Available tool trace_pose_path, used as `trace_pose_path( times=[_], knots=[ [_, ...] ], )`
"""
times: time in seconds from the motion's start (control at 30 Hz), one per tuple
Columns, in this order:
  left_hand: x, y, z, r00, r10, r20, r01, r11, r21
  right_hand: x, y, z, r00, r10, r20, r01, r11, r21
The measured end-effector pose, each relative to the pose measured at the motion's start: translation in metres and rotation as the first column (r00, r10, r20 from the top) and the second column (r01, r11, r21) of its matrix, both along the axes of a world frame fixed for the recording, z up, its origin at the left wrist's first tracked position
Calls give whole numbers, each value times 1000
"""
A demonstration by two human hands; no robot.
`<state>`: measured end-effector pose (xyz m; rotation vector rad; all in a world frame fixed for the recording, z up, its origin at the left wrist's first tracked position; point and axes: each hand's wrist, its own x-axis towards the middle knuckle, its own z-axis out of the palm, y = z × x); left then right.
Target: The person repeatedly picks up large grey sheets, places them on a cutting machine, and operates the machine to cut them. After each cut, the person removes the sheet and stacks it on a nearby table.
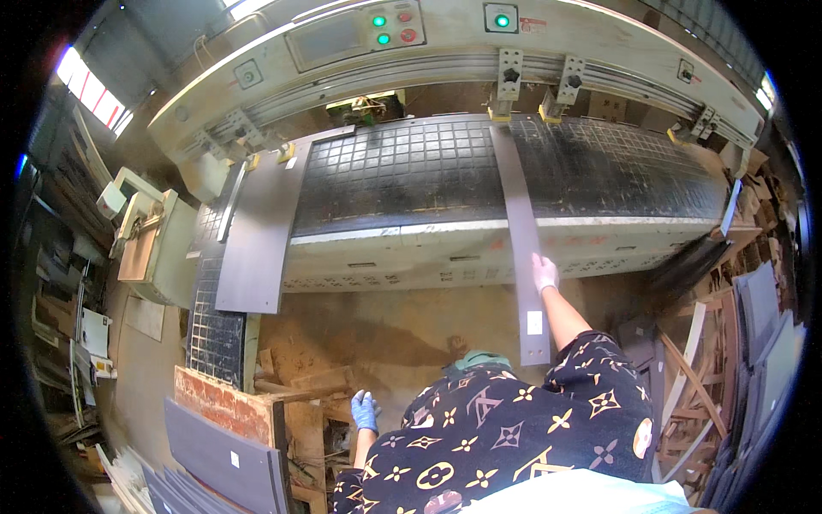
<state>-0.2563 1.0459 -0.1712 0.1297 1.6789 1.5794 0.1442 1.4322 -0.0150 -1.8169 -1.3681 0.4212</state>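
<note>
A long narrow grey board lies with its far end on the black belt bed of the machine, under a clamp. Its near end, with a white label and small holes, sticks out past the machine's front edge. My right hand, in a pale glove, grips the board's right edge. In a blue glove, my left hand hangs low at my left side, fingers loosely apart, holding nothing. A wider grey panel rests farther left on the bed, its near end overhanging too.
Across the back runs the machine's beam with lit green buttons and clamps. Stacked grey panels stand at the lower left beside a black grid surface. More panels and wooden frames lean at the right. Wood scraps lie on the floor.
</note>
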Motion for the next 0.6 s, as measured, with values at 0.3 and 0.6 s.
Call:
trace_pose_path(
  times=[0.3,0.6],
  knots=[
    [-25,-61,-18,980,52,-195,-77,989,-123,-37,13,48,989,114,-97,-124,986,-110],
    [-36,-10,43,998,-33,-59,8,925,-381,-49,88,108,995,83,-53,-97,924,-369]
  ],
)
